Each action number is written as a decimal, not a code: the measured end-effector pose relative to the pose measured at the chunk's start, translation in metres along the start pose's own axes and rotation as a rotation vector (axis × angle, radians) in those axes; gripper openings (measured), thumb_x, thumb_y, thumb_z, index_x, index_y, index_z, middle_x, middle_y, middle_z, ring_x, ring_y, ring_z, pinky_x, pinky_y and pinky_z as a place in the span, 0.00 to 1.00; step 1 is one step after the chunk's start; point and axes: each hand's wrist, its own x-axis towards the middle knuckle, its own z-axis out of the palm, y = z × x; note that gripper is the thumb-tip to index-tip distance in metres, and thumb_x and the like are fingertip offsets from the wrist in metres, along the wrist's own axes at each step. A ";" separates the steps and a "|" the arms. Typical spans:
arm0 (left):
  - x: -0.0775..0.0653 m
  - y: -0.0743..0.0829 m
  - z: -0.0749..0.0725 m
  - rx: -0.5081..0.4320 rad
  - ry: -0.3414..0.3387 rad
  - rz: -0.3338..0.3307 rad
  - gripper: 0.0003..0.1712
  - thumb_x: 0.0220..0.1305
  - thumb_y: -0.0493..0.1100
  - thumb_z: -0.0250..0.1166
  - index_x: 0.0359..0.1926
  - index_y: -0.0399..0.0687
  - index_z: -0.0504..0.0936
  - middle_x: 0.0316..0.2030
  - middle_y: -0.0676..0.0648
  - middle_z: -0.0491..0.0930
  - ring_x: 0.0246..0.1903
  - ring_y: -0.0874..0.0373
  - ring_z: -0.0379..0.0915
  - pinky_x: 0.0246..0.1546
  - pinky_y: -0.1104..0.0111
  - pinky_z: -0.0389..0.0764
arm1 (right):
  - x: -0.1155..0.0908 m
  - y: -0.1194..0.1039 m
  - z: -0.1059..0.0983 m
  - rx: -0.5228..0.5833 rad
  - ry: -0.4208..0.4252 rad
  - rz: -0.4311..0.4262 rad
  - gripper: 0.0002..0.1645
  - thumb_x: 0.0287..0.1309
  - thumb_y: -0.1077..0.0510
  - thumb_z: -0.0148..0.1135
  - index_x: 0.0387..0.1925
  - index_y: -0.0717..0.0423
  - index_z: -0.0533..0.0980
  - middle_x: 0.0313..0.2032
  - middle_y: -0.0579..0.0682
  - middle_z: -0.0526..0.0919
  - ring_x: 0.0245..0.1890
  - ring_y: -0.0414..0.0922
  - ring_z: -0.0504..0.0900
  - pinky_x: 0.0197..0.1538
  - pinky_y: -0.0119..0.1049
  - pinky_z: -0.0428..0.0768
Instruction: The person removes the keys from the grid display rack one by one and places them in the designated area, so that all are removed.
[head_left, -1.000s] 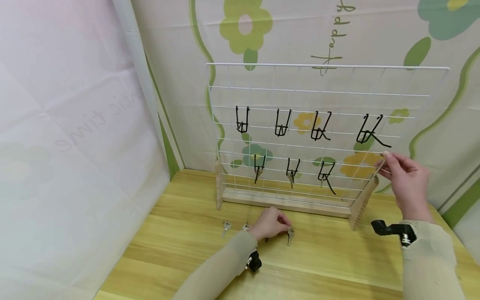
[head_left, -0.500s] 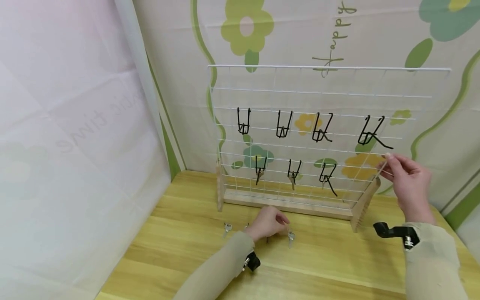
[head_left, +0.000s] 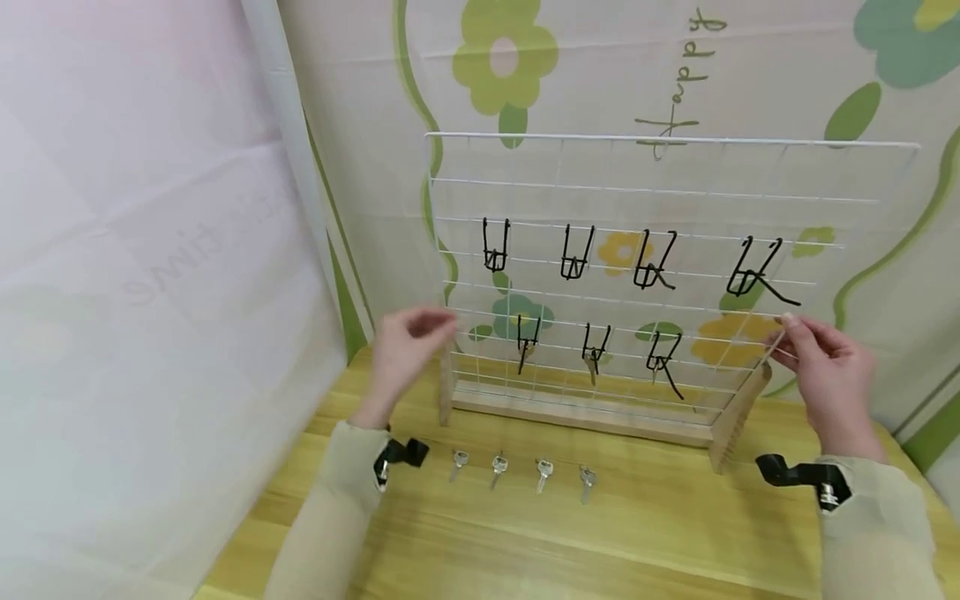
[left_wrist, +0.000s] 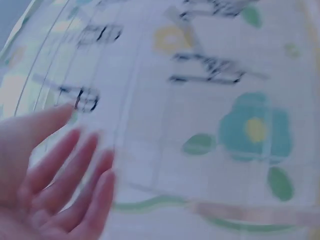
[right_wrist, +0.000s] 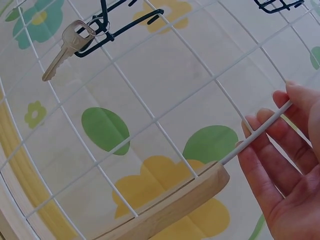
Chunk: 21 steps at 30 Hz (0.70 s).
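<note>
A white wire grid rack in a wooden stand carries two rows of black hooks. Keys hang on the lower-row hooks, and one such key shows clearly in the right wrist view. My right hand pinches the rack's right side wire just above the wooden upright, thumb on one side and fingers on the other. At the rack's left edge, my left hand is raised, its fingers loosely bent with nothing in them. Loose keys lie in a row on the table before the stand.
The wooden table extends in front of the stand. A flower-printed cloth hangs behind the rack, and a pale cloth wall closes the left side.
My left hand has left the row of keys on the table and moved up and left to the rack's left edge, uncovering the keys. The right hand keeps its hold on the side wire.
</note>
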 end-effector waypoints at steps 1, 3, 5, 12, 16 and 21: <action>0.008 0.002 -0.005 -0.023 0.089 0.016 0.18 0.63 0.52 0.74 0.49 0.48 0.87 0.41 0.52 0.86 0.42 0.53 0.82 0.48 0.63 0.83 | 0.000 -0.001 0.000 -0.001 -0.003 0.002 0.17 0.65 0.61 0.68 0.50 0.69 0.83 0.33 0.52 0.89 0.33 0.42 0.89 0.41 0.32 0.84; 0.022 0.003 -0.011 -0.054 0.219 0.060 0.20 0.63 0.52 0.75 0.51 0.46 0.87 0.43 0.50 0.87 0.43 0.53 0.83 0.48 0.63 0.83 | 0.000 -0.002 -0.001 0.000 -0.009 0.006 0.17 0.65 0.60 0.68 0.51 0.68 0.83 0.34 0.53 0.89 0.33 0.42 0.89 0.41 0.33 0.84; 0.036 0.001 -0.011 -0.069 0.281 0.079 0.21 0.63 0.51 0.75 0.53 0.46 0.86 0.45 0.50 0.87 0.44 0.55 0.83 0.49 0.64 0.83 | 0.000 -0.002 -0.001 -0.007 -0.010 0.009 0.17 0.65 0.60 0.68 0.51 0.68 0.83 0.34 0.53 0.89 0.33 0.42 0.89 0.41 0.33 0.84; 0.062 -0.013 0.008 -0.101 0.348 0.088 0.15 0.64 0.42 0.75 0.50 0.42 0.87 0.42 0.47 0.88 0.40 0.55 0.85 0.42 0.68 0.86 | -0.003 -0.001 -0.002 0.005 -0.004 0.012 0.16 0.65 0.61 0.68 0.50 0.69 0.83 0.33 0.53 0.89 0.33 0.42 0.89 0.40 0.33 0.84; 0.066 -0.019 0.009 -0.130 0.357 0.103 0.10 0.64 0.38 0.74 0.45 0.40 0.88 0.39 0.46 0.88 0.35 0.56 0.84 0.37 0.69 0.86 | -0.003 0.000 -0.003 0.004 -0.003 0.007 0.16 0.65 0.61 0.68 0.50 0.69 0.83 0.33 0.53 0.89 0.33 0.42 0.89 0.40 0.33 0.84; 0.072 -0.022 0.000 -0.195 0.270 0.107 0.10 0.64 0.38 0.74 0.44 0.36 0.88 0.38 0.43 0.88 0.37 0.46 0.85 0.37 0.69 0.87 | -0.001 0.001 0.000 0.010 0.014 0.001 0.17 0.65 0.61 0.68 0.50 0.69 0.83 0.33 0.53 0.89 0.32 0.42 0.89 0.40 0.33 0.84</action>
